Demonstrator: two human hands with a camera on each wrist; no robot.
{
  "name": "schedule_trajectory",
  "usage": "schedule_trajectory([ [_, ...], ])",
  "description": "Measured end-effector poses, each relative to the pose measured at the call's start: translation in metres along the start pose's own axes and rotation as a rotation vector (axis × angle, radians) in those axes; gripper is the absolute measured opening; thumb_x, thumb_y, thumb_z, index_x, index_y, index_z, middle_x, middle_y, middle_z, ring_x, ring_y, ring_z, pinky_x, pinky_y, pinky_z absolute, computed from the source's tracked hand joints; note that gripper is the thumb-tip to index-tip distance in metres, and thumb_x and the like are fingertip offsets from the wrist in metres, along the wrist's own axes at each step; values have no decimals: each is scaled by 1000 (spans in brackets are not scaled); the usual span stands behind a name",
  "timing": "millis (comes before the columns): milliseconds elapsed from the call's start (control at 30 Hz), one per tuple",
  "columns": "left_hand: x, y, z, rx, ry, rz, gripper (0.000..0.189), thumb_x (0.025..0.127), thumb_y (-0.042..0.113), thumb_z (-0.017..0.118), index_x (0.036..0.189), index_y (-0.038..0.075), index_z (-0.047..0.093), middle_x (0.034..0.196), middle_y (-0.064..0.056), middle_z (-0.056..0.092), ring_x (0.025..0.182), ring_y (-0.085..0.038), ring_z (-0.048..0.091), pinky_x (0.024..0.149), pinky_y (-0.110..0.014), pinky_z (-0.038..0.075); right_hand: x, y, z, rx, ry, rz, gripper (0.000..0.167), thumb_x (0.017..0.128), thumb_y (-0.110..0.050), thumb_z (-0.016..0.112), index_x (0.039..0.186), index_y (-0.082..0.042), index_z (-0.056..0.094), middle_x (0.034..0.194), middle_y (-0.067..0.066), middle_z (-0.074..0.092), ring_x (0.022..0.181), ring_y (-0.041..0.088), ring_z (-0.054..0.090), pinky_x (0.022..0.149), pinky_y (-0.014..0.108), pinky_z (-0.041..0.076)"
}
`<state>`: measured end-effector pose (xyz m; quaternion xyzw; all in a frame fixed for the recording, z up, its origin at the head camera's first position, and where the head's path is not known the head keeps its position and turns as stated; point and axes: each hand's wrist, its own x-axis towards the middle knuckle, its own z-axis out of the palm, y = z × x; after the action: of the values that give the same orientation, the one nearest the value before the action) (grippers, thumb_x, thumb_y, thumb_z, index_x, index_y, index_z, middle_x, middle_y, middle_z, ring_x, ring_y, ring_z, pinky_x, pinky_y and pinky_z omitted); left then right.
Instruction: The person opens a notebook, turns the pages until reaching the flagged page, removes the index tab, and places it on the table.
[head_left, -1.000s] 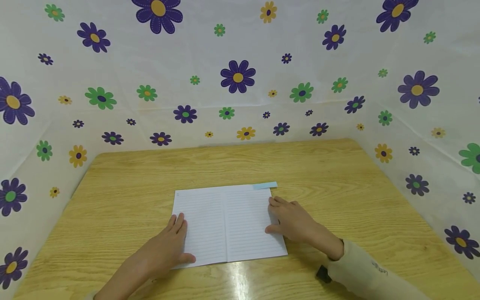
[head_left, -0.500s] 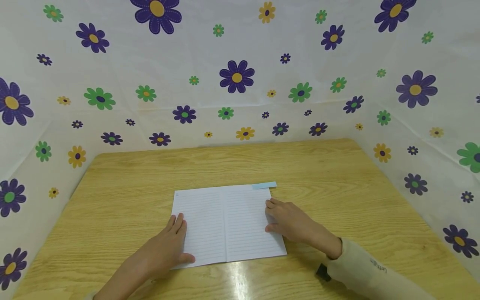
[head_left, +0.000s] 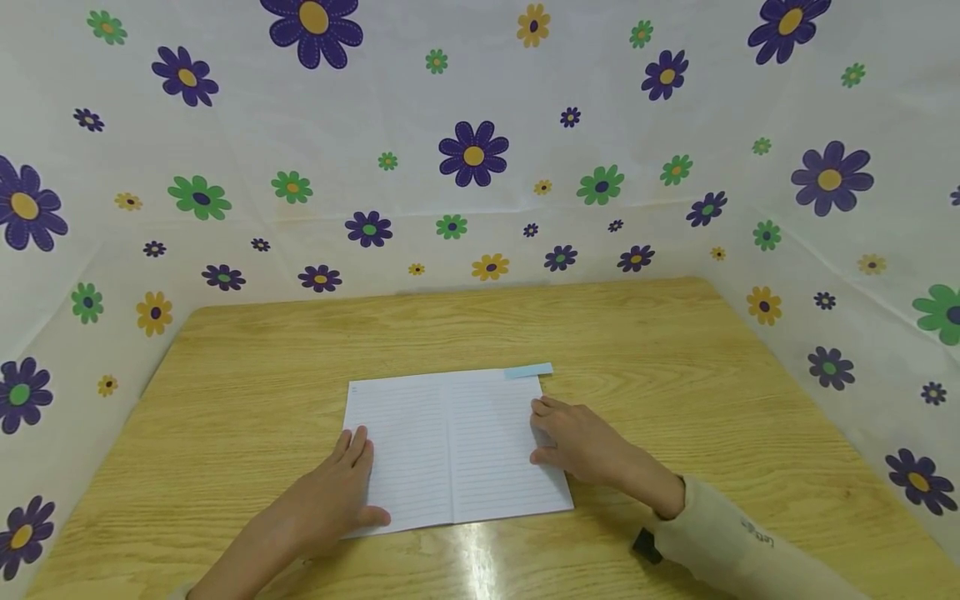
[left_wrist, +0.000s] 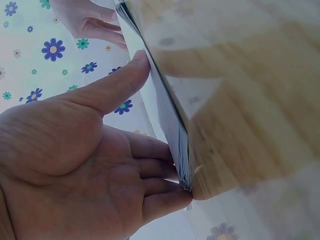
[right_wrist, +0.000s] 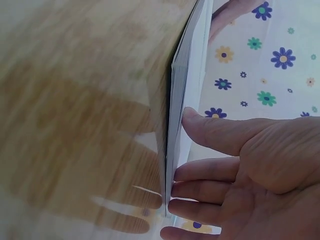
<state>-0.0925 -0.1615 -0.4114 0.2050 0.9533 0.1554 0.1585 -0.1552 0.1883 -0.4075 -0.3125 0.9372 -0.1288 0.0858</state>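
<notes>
An open lined notebook (head_left: pixel 405 454) lies flat on the table, its fold running down the middle. A light-blue paper strip (head_left: pixel 529 371) lies on the top right corner of the right page and sticks out past its edge. My left hand (head_left: pixel 330 500) rests on the outer edge of the left page; the left wrist view shows its thumb and straight fingers touching the notebook's side (left_wrist: pixel 181 155). On the opposite edge rests my right hand (head_left: pixel 588 442). In the right wrist view, its thumb touches the page and its extended fingers lie along the notebook's edge (right_wrist: pixel 175 120).
The wood-grain table (head_left: pixel 465 329) reaches back to a white cloth backdrop (head_left: pixel 330 108) with printed flowers, which also stands at both sides. A small black object (head_left: pixel 647 546) shows beside the right sleeve (head_left: pixel 735 533).
The right hand's fingertips have shifted slightly leftward onto the right page. The left hand, notebook and blue strip stay in place.
</notes>
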Motion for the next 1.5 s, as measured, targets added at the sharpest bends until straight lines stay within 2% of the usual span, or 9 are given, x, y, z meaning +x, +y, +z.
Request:
schedule_trajectory([
  [233,-1,-1,0,-21,-1,-7,99,91,42,77,146,-26,31,157,-46,19,147,-60,17,117,-63,28,5,6,-1,47,-18,88,68,90,-26,82,140,12,56,150,29,49,141,43,46,109,61,43],
  [400,0,-1,0,-26,-2,-7,99,90,42,78,146,-26,32,157,-45,20,147,-60,17,117,-63,28,9,15,1,129,14,144,65,89,-22,83,137,13,58,150,28,50,140,45,47,111,58,41],
  [567,-1,-1,0,-26,-6,-9,99,90,42,78,146,-25,32,157,-45,20,148,-60,17,118,-62,28,13,22,1,216,52,200,61,88,-16,84,134,14,60,144,30,55,135,46,51,109,55,45],
  [800,-3,-2,1,-48,0,-18,99,90,41,79,147,-25,31,158,-44,19,148,-58,17,118,-62,27,18,26,1,263,105,210,56,87,-9,83,132,16,60,136,31,61,131,45,55,105,54,49],
  [967,-3,-2,2,-52,8,-8,99,90,41,79,147,-25,32,158,-44,20,148,-59,17,117,-62,28,19,30,-1,311,164,216,49,89,-9,82,130,12,64,133,28,64,129,44,57,103,55,50],
  [1033,-2,-2,1,-45,11,-1,99,90,41,79,146,-25,32,157,-45,21,148,-59,18,117,-62,29,19,34,-1,335,193,214,45,90,-9,81,128,10,67,131,26,66,126,43,60,100,55,52],
  [1167,-2,-2,1,-32,13,10,99,89,41,79,146,-26,32,156,-45,22,147,-60,19,117,-61,30,20,42,0,380,252,202,39,91,-10,80,123,8,69,120,24,71,109,39,69,85,47,60],
  [1267,-2,-1,0,-31,13,7,99,89,41,79,146,-25,33,157,-45,22,147,-60,19,117,-61,30,21,48,-1,436,275,215,41,91,-10,79,125,10,67,116,24,72,103,37,71,81,43,61],
  [1500,-1,0,-1,-35,-11,-9,99,90,41,79,147,-25,31,157,-45,21,148,-59,18,117,-61,30,27,59,-5,481,320,244,45,91,-8,78,129,13,64,116,25,71,103,37,70,81,43,62],
])
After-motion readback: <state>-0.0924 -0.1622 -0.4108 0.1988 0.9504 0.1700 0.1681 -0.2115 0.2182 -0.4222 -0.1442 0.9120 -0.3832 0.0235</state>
